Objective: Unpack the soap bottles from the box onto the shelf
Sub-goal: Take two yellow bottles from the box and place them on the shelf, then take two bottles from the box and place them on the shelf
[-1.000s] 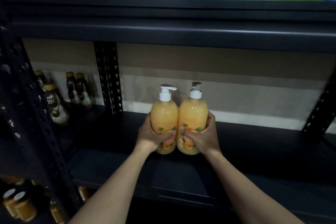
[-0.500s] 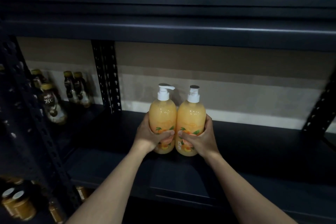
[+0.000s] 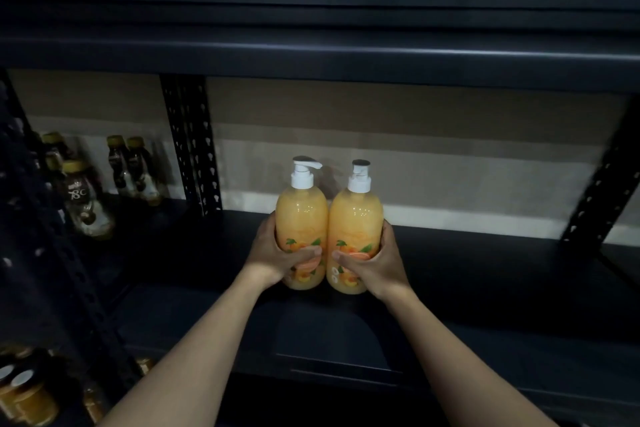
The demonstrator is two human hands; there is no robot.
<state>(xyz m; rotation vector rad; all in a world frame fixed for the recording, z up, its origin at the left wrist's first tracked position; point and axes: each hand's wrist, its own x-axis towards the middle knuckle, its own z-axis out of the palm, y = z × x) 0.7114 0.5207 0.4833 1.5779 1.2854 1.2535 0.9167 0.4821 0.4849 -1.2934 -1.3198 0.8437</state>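
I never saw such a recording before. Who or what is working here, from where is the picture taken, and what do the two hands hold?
No machine here: a person works with bare hands. The camera sits on the head and looks forward and down. The left hand grips one orange soap bottle, the right hand grips a second bottle. Both have white pumps, stand upright and touch each other on the dark shelf. Small dark bottles stand further left.
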